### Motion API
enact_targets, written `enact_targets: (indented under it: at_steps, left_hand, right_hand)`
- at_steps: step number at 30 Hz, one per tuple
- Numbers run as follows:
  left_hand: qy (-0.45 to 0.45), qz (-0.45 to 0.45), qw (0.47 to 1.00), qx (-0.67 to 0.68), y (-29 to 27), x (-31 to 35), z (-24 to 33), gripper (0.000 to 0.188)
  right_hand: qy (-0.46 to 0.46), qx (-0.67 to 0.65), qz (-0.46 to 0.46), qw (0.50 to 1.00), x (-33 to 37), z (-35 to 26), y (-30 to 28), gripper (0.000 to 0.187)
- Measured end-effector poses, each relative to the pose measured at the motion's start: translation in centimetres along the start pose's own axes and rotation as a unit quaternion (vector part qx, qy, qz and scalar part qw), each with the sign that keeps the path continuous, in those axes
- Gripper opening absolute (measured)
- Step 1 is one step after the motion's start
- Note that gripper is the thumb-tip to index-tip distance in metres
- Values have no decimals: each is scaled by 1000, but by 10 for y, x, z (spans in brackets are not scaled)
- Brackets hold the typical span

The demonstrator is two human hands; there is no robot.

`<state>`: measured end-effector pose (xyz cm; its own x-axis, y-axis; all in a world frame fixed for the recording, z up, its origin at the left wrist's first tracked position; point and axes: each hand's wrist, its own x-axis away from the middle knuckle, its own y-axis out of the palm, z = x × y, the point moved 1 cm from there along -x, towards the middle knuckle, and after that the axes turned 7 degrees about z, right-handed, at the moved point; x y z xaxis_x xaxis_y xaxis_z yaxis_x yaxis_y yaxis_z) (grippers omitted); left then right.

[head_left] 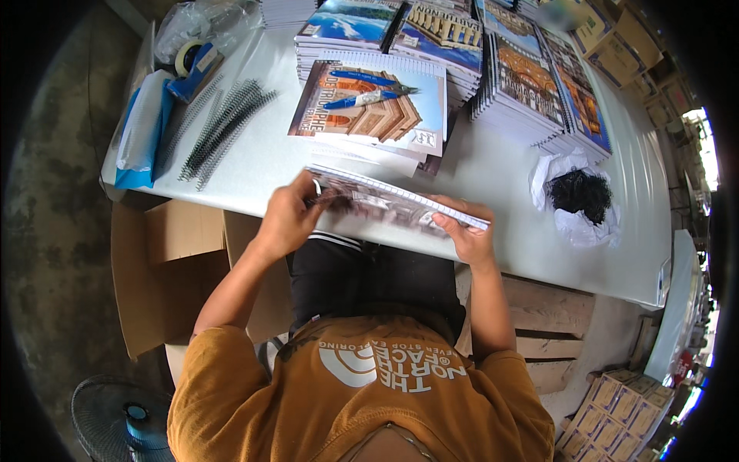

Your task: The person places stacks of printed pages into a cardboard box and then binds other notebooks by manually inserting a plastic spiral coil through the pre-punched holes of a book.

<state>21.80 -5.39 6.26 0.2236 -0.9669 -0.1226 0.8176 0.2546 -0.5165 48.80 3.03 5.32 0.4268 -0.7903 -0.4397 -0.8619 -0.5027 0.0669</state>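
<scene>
My left hand grips the left end of a notebook, fingers curled round its edge. At the other end my right hand pinches it between thumb and fingers. The notebook stands tilted on edge over the table's front edge, its bound or punched edge uppermost and a greyish picture cover partly visible. Just beyond it lies a stack of loose-looking notebooks with a building on the top cover. Blue-handled pliers rest on that cover, jaws to the right.
Black spiral coils lie at left beside a blue-and-clear packet and a blue tape dispenser. Notebook stacks fill the back. A white bag of black scraps sits right. Below are an open carton and a fan.
</scene>
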Motion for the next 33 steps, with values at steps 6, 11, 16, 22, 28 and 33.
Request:
enact_targets:
  at_steps: [6,11,16,22,28,33]
  left_hand:
    - [17,8,991,-130,15,-11,-34,27]
    - [18,-22,972,-233,19,-9,-52,33]
    - [-13,73,995,62,-10,-11,-3,26]
    - [-4,89,985,147,-52,-21,25,26]
    - [8,-15,999,46,-46,-28,24,38]
    - [18,11,1000,6,-40,-35,23,36]
  right_hand:
    - [126,25,14,992,0,26,-1,19]
    - [68,-1,11,998,-10,20,0,23]
    - [67,9,17,998,-19,15,-1,24]
    - [73,23,48,996,-18,21,-3,24]
    - [70,29,44,996,-20,20,-2,25]
    - [55,22,53,997,-17,18,0,25]
